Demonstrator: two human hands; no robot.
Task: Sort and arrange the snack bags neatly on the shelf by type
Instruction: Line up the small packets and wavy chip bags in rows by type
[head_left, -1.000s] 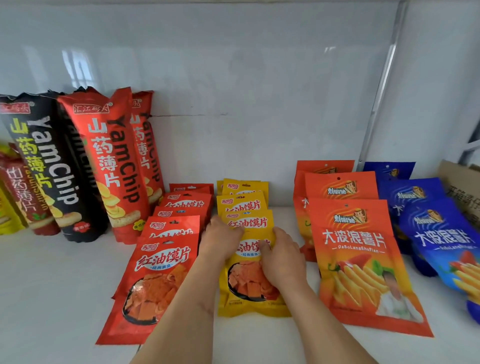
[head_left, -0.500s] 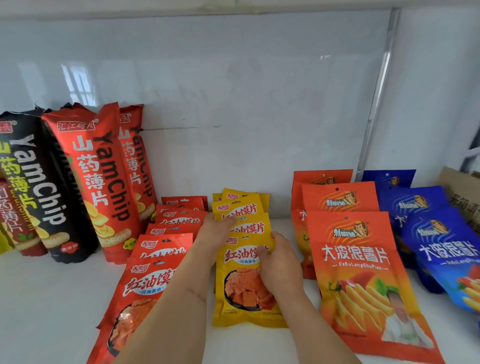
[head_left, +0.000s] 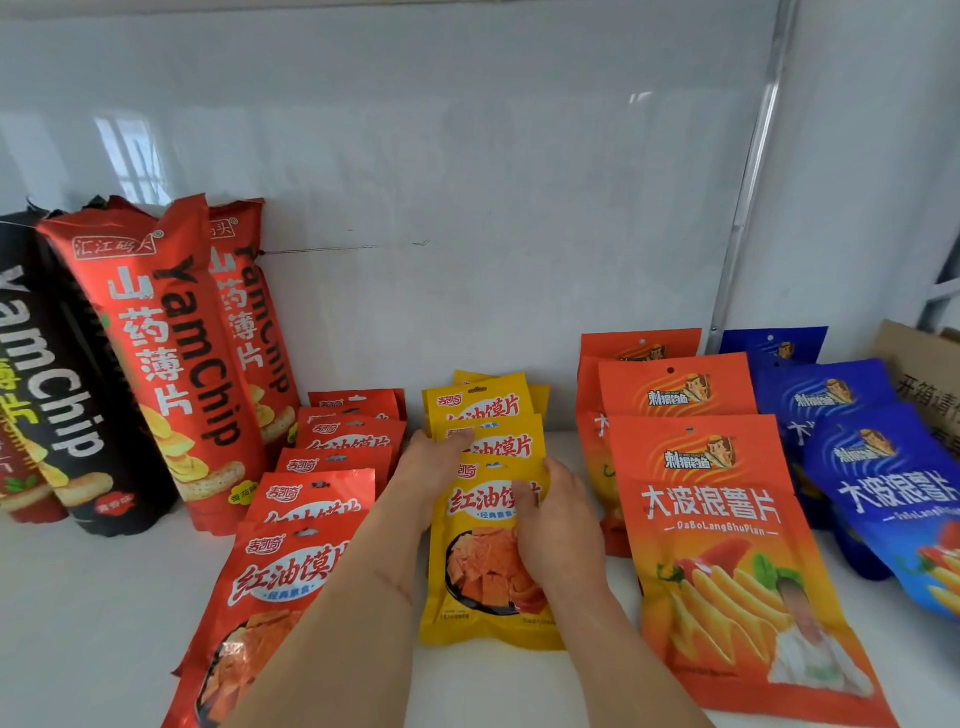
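Both hands on the front yellow plastic snack bag (head_left: 483, 587): left hand (head_left: 431, 467) apparently gripping its left edge, right hand (head_left: 558, 519) pinching its top.

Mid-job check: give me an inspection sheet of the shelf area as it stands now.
Surface: white shelf, bags in rows by colour.
Job's things: yellow bags in centre row; red bags to their left; orange bags and blue bags to their right; tall yam chip bags lean on the wall.
Clutter: cardboard box at far right.
Grippers: left hand and right hand both hold yellow bags.
Cables: nothing seen.
Surroundings: white wall, metal post.
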